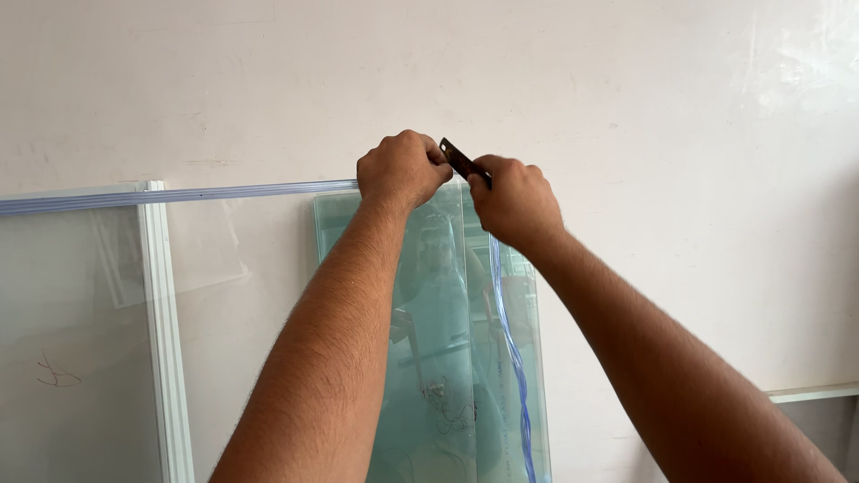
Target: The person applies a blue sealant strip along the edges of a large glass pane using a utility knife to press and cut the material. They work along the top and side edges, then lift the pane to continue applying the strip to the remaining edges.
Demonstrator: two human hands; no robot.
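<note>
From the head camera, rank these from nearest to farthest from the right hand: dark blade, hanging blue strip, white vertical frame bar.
1. Dark blade: gripped in the right hand.
2. Hanging blue strip: just below that hand.
3. White vertical frame bar: far off on the left.

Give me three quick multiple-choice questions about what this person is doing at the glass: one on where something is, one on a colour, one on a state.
1. Where is the dark flat tool?
A. on the floor
B. at the top edge of the glass pane, between both hands
C. lying loose on the white frame bar

2. What colour is the thin strip dangling down before the stacked glass sheets?
A. red
B. yellow
C. blue

3. How is the right hand?
A. closed on the tool
B. open flat on the wall
C. hanging down

Answers: B, the tool sticks out between the left hand and right hand at the pane's top; C, the strip looks blue; A, its fingers curl around the tool's end.
</note>
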